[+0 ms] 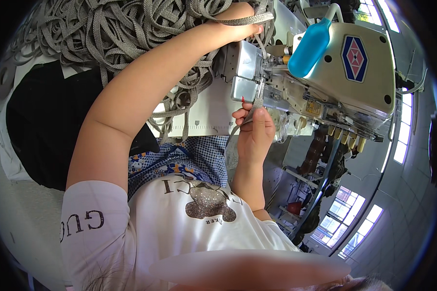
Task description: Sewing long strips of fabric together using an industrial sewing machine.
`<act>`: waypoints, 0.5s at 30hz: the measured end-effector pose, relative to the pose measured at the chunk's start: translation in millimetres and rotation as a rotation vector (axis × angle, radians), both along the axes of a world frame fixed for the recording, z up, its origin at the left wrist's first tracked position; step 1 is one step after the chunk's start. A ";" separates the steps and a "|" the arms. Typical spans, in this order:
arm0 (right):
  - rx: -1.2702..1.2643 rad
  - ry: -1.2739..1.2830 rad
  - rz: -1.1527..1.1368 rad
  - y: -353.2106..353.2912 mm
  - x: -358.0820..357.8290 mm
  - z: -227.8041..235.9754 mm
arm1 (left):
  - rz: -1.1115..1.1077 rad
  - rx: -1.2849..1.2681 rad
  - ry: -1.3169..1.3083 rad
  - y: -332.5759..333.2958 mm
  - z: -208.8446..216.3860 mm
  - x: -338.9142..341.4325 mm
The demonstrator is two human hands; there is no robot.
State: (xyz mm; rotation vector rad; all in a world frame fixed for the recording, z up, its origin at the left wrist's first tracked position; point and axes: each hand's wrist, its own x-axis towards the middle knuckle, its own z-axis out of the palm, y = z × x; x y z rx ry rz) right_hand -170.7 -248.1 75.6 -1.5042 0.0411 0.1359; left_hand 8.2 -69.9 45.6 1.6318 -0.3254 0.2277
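A heap of grey woven webbing tape lies left of the beige industrial sewing machine. The left hand grips a tape strand beyond the machine's metal head. Nearer the body, the right hand pinches the tape below the presser area. Best to keep both grips taut and aligned so it feeds straight.

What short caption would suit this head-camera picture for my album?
At a sewing machine, the left hand holds grey webbing tape while the right hand pinches the strip below the presser.
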 end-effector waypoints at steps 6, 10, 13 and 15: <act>-0.009 -0.003 0.000 0.2 -0.2 -0.3 | 0.062 0.073 -0.023 -1.3 0.6 0.9; -0.004 0.002 -0.006 -0.1 -0.2 -0.5 | 0.128 0.115 -0.110 -1.2 2.0 0.9; -0.008 0.001 -0.003 0.8 -0.3 -0.2 | 0.077 0.109 -0.107 -2.1 1.6 4.5; -0.010 0.000 -0.001 1.4 -0.3 -0.4 | -0.041 -0.266 0.222 -7.3 5.5 7.0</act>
